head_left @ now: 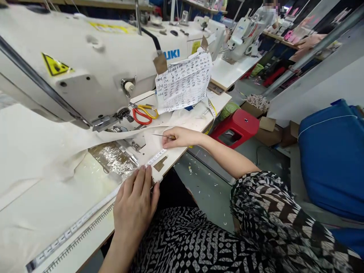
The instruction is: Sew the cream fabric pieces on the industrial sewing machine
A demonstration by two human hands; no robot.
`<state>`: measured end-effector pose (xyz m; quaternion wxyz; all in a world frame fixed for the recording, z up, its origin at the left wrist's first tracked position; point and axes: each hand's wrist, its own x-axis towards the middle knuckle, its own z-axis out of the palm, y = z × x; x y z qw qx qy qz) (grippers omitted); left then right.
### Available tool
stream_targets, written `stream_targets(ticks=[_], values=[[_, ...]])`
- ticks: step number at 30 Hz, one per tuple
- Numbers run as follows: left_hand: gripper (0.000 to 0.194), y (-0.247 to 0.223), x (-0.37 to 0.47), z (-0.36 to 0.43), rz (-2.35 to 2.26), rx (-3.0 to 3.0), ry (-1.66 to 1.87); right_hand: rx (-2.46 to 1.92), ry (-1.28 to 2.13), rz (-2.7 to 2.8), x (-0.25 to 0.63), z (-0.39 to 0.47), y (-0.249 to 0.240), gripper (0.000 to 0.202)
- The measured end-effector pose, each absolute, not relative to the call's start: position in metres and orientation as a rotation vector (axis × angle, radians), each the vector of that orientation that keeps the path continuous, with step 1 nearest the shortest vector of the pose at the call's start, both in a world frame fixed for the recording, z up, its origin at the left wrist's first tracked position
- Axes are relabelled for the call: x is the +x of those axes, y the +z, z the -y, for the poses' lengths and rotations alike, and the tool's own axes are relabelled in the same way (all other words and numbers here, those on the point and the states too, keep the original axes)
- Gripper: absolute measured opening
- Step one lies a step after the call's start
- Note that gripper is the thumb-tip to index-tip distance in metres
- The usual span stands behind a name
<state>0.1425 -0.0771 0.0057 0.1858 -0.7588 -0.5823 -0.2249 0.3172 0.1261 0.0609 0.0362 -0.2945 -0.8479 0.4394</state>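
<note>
A: Where are the person's hands?

B: Both are at the front edge of a white table (222,99), by a large white sewing machine (74,43). The left hand (135,199) lies palm down, its four fingers close together and the thumb apart; I cannot tell whether it pinches anything underneath

A: And the right hand (180,136)?

B: Its fingers are closed around the short handle of a pointed tool (160,135). The thin metal spike sticks out to the left, above the table

A: What lies between the hands?

B: A strip of measuring tape (156,155), flat on the table, running from the left fingertips up to the right hand. A longer printed strip (71,228) follows the table edge to the lower left

A: What else is near?

B: White cloth (57,155) spreads left of the machine. Beyond the right hand are red and yellow scissors (143,123) and a sheet of handwriting (183,81) fixed to the machine. A red stool (244,120) stands on the floor, right of the table
</note>
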Motion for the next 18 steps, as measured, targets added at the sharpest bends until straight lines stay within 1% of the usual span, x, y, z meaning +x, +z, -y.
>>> stream_targets(ticks=[3, 6, 15, 18], values=[[0.059, 0.006, 0.142, 0.077, 1.66, -2.139, -0.647, -0.924, 1.377, 2.566, 0.32, -0.127, 0.06, 0.005], [0.06, 0.006, 0.142, 0.078, 1.678, -2.151, -0.654, -0.949, 1.333, 2.574, 0.32, -0.125, 0.058, 0.003], [0.058, 0.005, 0.142, 0.078, 1.678, -2.151, -0.634, -0.974, 1.182, 2.659, 0.317, -0.118, 0.063, 0.004], [0.054, 0.006, 0.143, 0.077, 1.677, -2.15, -0.627, -0.987, 1.166, 2.671, 0.317, -0.117, 0.065, 0.004]])
